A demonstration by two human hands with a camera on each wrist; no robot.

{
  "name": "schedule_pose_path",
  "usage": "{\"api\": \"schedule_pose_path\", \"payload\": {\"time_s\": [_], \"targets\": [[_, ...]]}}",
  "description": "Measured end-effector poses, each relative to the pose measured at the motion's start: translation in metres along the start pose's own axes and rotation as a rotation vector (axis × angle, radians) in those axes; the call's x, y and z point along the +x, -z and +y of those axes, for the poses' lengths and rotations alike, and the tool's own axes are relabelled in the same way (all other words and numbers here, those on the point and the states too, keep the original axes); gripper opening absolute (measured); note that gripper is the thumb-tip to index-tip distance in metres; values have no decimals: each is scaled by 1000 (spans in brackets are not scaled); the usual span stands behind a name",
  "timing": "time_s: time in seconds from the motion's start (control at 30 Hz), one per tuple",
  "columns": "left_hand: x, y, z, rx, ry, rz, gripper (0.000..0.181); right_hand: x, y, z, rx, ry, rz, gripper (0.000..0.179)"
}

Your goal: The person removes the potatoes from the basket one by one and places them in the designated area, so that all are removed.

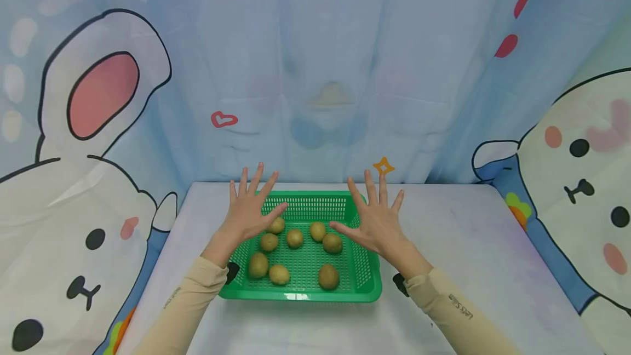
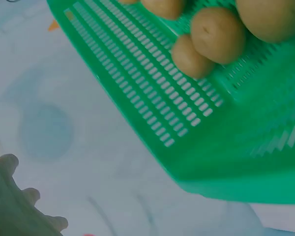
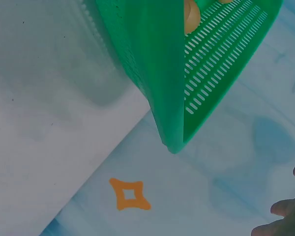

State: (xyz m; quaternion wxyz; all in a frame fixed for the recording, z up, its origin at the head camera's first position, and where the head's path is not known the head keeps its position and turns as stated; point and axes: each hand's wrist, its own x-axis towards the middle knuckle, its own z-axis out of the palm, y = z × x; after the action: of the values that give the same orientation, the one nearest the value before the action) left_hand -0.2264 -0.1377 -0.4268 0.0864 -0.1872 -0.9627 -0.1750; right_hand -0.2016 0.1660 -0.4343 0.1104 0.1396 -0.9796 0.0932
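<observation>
Left hand (image 1: 248, 213): fingers spread wide, nothing seen held, over 10 o'clock corner of green basket (image 1: 345, 295). Basket: on table (image 1: 453, 256), potatoes (image 1: 328, 276) loose inside, more toward 9 o'clock. Right hand (image 1: 377, 221): likewise wide, unladen, at 2 o'clock. Step judged: hands poised, no contact evident; gripping potatoes would call for lowering, curling fingers. Hands partly mask basket; palms unseen; wrist views crop hands, potatoes

Green slotted basket (image 2: 123, 83) hogs the upper right of the frame, with some brownish potatoes (image 2: 218, 35) up along the top edge. Left hand (image 2: 12, 209) just pokes in at lower left, fingertips (image 2: 31, 195) well apart from the basket, pale blue backdrop (image 2: 108, 157) between them.
</observation>
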Motion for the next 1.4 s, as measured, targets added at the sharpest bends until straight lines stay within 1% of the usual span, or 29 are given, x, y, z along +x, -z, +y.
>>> {"api": "schedule_pose_path", "payload": {"time_s": [0.23, 0.47, 0.63, 0.7, 0.77, 0.93, 1.03, 1.1, 1.23, 1.4], "targets": [[-8, 1, -22, -10, 5, 11, 79, -2, -4, -3, 1, -4, -14, 105], [-21, -4, -41, -111, 22, 19, 76, -2, -6, -7, 28, 0, -40, 102], [-27, -10, -54, -95, 17, 21, 79, -2, -6, -7, 60, -4, -49, 99], [-28, -11, -57, -90, 9, 23, 80, -2, -7, -8, 79, -5, -49, 98], [-29, -10, -59, -103, 9, 19, 79, -2, -8, -8, 90, -5, -45, 97], [-31, -6, -65, -154, 2, 10, 78, -1, -10, -9, 96, 1, -33, 96], [-33, -5, -71, -203, -5, 4, 77, 1, -10, -10, 112, 0, -50, 96], [-33, -6, -75, -250, -2, -8, 77, 1, -10, -12, 124, -4, -64, 95], [-37, -13, -82, -344, -6, -22, 76, 2, -9, -15, 151, -7, -83, 95], [-43, -26, -86, -391, -34, -14, 74, 3, -10, -16, 176, -8, -96, 94]]}}
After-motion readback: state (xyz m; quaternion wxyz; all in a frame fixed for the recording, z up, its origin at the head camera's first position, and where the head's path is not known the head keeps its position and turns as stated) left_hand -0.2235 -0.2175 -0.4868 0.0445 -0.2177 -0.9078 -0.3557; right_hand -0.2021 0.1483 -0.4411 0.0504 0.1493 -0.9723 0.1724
